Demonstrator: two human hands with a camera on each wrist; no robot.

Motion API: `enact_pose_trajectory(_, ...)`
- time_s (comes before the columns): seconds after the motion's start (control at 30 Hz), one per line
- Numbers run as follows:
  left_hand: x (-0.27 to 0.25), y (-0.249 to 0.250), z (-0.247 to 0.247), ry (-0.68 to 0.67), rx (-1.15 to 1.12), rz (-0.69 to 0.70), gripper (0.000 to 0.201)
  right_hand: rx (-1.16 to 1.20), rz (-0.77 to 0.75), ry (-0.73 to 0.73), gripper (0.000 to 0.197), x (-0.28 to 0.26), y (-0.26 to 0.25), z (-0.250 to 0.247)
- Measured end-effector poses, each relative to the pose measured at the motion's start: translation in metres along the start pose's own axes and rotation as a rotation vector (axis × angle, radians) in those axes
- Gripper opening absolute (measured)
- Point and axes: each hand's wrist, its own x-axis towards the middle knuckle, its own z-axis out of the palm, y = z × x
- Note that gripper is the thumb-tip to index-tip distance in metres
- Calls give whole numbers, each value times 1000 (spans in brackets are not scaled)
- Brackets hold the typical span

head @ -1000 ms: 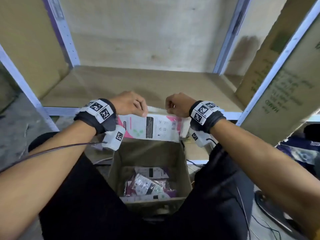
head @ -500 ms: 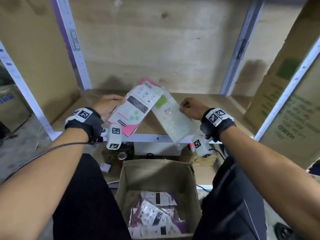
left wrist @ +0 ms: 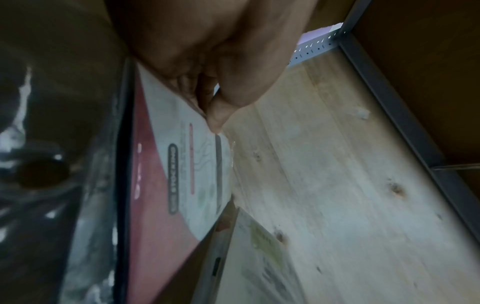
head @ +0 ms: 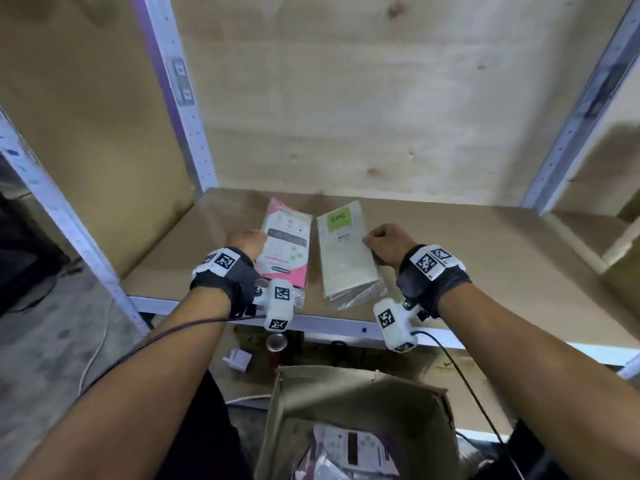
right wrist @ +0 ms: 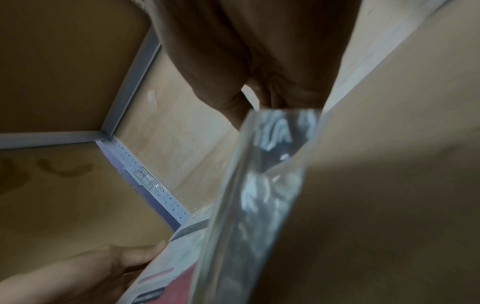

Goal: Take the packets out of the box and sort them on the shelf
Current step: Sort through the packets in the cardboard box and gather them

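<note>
Progress: early, by my judgement; two packets lie flat side by side on the wooden shelf board point(head: 467, 244), near its front edge, with a narrow gap between them.
Left packet: a flat pink-and-white printed packet point(head: 287, 247), held at its left edge by the left hand point(head: 244, 245), fingers and thumb pinching the edge (clearest in the left wrist view).
Right packet: a pale rectangular packet with a green label in a clear plastic sleeve point(head: 343, 251), its right edge gripped by the curled fingers of the right hand point(head: 386, 242).
Still to do: let go of both, then empty the box.
Box: an open brown cardboard box point(head: 363, 396) below the shelf, still holding several white and purple packets point(head: 349, 452) in a loose heap (count not clear).
Shelf contents: only these two packets are visible on this level.
</note>
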Motion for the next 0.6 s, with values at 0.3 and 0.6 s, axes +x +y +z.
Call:
enact_pose_trajectory(0.3, 64, 6, -18, 152, 301, 27, 36, 22, 54, -107, 23, 71, -22, 62)
enact_pose_trajectory(0.6, 129, 12, -42, 232, 380, 70, 29, 68, 109, -145, 24, 122, -46, 101)
